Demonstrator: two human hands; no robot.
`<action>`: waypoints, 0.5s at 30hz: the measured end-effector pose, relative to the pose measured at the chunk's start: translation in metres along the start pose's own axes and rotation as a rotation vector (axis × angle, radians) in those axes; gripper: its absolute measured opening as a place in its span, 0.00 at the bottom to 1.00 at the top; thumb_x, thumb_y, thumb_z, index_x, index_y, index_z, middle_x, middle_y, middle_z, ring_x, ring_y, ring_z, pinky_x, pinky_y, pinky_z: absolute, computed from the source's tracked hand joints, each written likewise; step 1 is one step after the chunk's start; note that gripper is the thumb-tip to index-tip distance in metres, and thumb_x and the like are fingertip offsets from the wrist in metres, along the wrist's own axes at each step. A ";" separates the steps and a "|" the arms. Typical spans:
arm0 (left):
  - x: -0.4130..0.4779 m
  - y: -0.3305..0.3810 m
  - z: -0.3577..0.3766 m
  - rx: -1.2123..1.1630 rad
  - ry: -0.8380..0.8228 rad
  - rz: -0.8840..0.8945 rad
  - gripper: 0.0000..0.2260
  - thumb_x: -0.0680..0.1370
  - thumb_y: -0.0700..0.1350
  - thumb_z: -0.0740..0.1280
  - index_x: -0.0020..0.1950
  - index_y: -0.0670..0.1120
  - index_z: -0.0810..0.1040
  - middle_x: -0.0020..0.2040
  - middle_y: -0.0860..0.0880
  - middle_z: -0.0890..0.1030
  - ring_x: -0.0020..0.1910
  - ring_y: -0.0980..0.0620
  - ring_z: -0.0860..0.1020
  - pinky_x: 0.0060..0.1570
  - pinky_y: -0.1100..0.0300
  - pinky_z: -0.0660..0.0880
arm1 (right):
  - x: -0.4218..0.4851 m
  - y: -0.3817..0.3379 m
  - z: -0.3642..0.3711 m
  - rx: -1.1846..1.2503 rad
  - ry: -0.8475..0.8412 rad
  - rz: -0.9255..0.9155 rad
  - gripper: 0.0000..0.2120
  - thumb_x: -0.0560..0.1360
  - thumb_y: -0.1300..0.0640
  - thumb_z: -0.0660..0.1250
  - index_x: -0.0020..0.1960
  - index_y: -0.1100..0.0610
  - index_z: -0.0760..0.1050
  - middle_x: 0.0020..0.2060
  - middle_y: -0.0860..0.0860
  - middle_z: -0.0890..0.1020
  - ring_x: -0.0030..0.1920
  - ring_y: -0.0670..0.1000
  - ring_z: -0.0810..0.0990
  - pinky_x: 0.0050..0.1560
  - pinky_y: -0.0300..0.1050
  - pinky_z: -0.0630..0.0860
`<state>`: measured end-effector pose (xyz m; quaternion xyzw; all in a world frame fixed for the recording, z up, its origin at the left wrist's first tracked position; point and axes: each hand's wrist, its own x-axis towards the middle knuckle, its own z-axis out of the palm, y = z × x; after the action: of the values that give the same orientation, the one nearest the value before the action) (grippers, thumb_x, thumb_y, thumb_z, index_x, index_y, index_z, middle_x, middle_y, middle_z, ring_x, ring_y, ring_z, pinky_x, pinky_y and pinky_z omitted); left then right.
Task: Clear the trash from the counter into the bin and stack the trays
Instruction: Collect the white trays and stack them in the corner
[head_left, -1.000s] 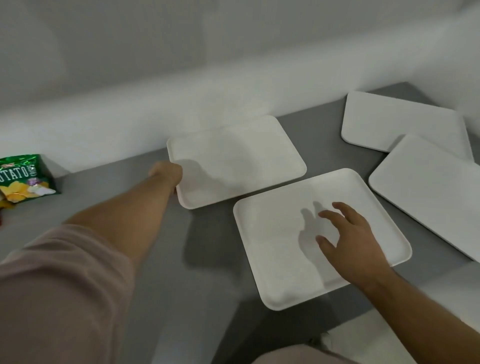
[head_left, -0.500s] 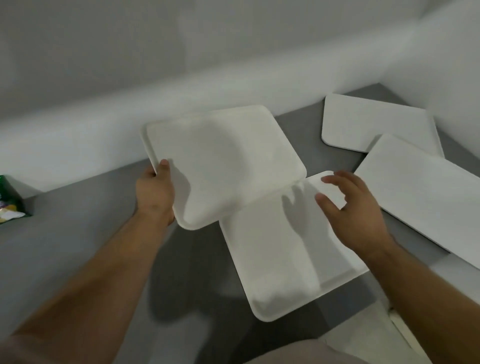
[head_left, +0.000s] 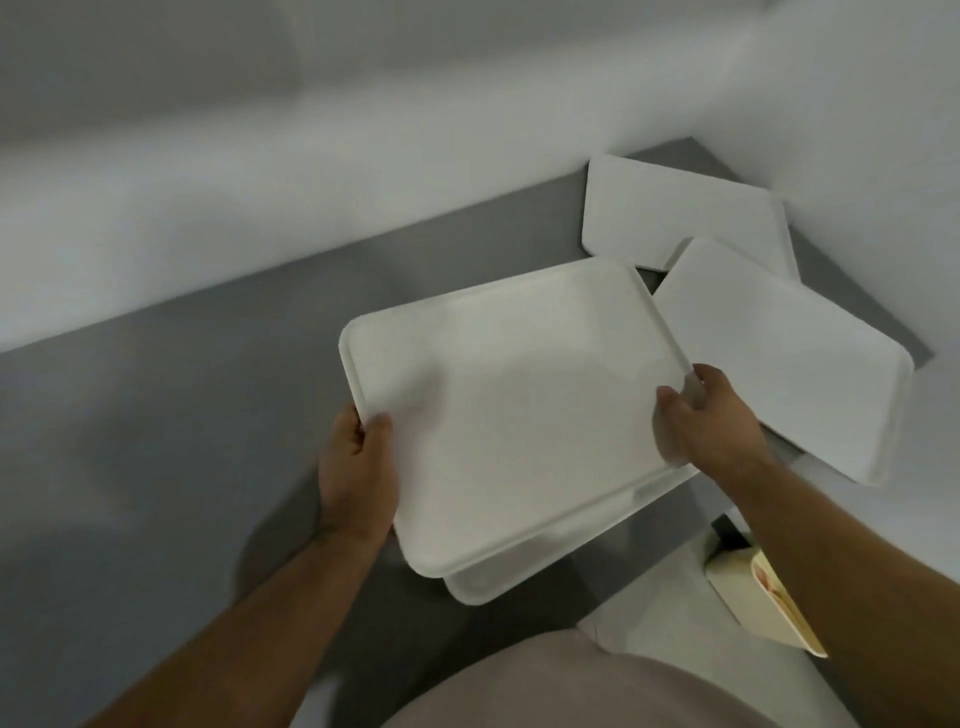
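Observation:
I hold a white tray (head_left: 509, 395) with both hands, just above a second white tray (head_left: 524, 571) whose near edge shows beneath it. My left hand (head_left: 356, 467) grips the top tray's left edge, thumb on the rim. My right hand (head_left: 706, 421) grips its right edge. Two more white trays lie at the right: one (head_left: 779, 358) beside my right hand and one (head_left: 680, 213) in the far corner, partly under the other. All rest on the grey counter (head_left: 182, 415).
A white wall (head_left: 260, 182) runs along the back and turns at the right corner. Below the counter's right edge stands a cream-coloured object (head_left: 769, 603), partly hidden by my right forearm. The bin is not in view.
My left hand has carried the tray to the right, over the second tray. My right hand has taken hold of its right edge. The view swung right, and the crisp packet left the frame.

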<state>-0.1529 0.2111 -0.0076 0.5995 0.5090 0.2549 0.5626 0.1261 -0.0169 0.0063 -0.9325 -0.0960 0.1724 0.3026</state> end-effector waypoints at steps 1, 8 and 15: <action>-0.002 -0.005 0.001 0.050 -0.005 0.003 0.08 0.78 0.49 0.61 0.48 0.50 0.79 0.42 0.50 0.82 0.40 0.51 0.78 0.39 0.54 0.74 | 0.000 0.008 0.002 -0.004 -0.003 0.011 0.28 0.78 0.44 0.67 0.73 0.56 0.67 0.65 0.57 0.79 0.59 0.61 0.79 0.59 0.54 0.74; 0.002 -0.039 -0.006 0.528 -0.078 0.073 0.10 0.77 0.50 0.63 0.37 0.48 0.73 0.32 0.52 0.78 0.32 0.52 0.76 0.30 0.57 0.68 | 0.007 0.041 0.016 -0.147 -0.016 0.033 0.32 0.73 0.40 0.70 0.69 0.59 0.71 0.63 0.59 0.78 0.62 0.61 0.77 0.62 0.59 0.76; 0.003 -0.050 -0.002 0.703 -0.085 0.068 0.12 0.77 0.52 0.62 0.37 0.48 0.73 0.30 0.51 0.78 0.30 0.51 0.76 0.28 0.57 0.69 | 0.014 0.051 0.030 -0.273 0.063 -0.037 0.32 0.75 0.42 0.71 0.71 0.62 0.71 0.66 0.63 0.75 0.67 0.65 0.71 0.70 0.59 0.67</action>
<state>-0.1693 0.2071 -0.0547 0.7832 0.5216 0.0577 0.3336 0.1310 -0.0373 -0.0507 -0.9680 -0.1263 0.1228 0.1790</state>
